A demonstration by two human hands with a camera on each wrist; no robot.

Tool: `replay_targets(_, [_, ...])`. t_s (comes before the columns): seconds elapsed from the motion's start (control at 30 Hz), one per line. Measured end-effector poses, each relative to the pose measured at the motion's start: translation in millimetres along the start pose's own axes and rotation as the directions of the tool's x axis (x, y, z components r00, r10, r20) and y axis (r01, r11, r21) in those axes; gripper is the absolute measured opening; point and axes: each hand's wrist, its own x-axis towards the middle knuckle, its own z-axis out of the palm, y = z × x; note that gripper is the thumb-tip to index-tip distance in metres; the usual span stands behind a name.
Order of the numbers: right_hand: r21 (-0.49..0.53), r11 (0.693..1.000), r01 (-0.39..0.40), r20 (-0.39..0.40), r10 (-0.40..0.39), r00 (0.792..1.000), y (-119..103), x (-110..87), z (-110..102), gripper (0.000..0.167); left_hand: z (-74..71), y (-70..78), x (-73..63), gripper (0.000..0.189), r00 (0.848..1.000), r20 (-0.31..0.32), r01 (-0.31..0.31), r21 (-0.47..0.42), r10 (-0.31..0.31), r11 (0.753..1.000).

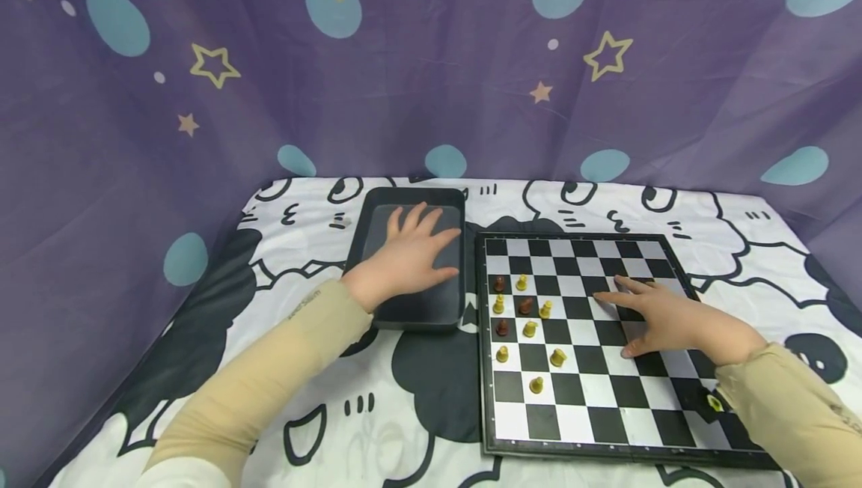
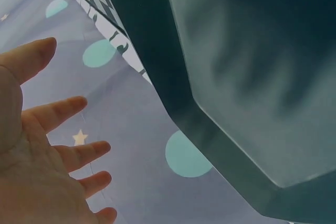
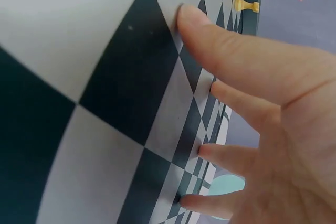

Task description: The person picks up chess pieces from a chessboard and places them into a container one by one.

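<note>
My left hand [image 1: 411, 252] hovers over a dark, shallow rectangular tray [image 1: 417, 314] with its fingers spread and nothing held. In the left wrist view, the fingers [image 2: 55, 115] are straight and apart from the tray wall [image 2: 152, 51]. My right hand [image 1: 663, 319] is stretched over the right half of a chessboard [image 1: 595, 391], holding nothing; whether its fingertips touch the squares I cannot tell. Several yellow chess pieces [image 1: 557, 357] and three dark red ones [image 1: 525, 306] stand on the board's left columns, away from the right hand.
A white cloth with black cartoon drawings [image 1: 323, 391] covers the table. The chessboard stands just right of the tray. Behind and to the left hangs a purple curtain [image 1: 404, 99] with stars and blue ovals. A small dark device [image 1: 703, 400] sits at the right cuff.
</note>
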Motion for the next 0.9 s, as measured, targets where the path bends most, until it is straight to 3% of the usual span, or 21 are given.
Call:
replay_targets(0.17, [-0.002, 1.000, 0.004, 0.009, -0.004, 1.000, 1.6, 0.9, 0.6, 0.090, 0.5, 3.9, 9.1, 0.058, 0.999, 0.032, -0.033, -0.045, 0.035, 0.998])
replay_targets(0.27, [-0.005, 1.000, 0.004, 0.012, -0.004, 1.000, 1.7, 1.2, 0.3, 0.090, 0.9, 6.6, 17.5, 0.054, 0.995, 0.046, -0.085, -0.097, 0.090, 0.992])
replay_targets(0.53, [-0.008, 1.000, 0.008, 0.013, -0.008, 1.000, 1.5, 2.5, 0.9, 0.091, 3.4, 14.0, 43.3, 0.048, 0.961, 0.110, -0.214, -0.283, 0.254, 0.935])
replay_targets(0.73, [-0.005, 1.000, 0.011, 0.009, -0.011, 1.000, 1.4, 1.9, 1.0, 0.091, 5.6, 23.9, 54.7, 0.043, 0.926, 0.157, -0.290, -0.286, 0.343, 0.913])
replay_targets(0.9, [-0.009, 1.000, 0.007, 0.009, -0.007, 1.000, 1.3, 2.4, 1.1, 0.091, 7.0, 33.0, 58.4, 0.040, 0.914, 0.213, -0.286, -0.264, 0.345, 0.921])
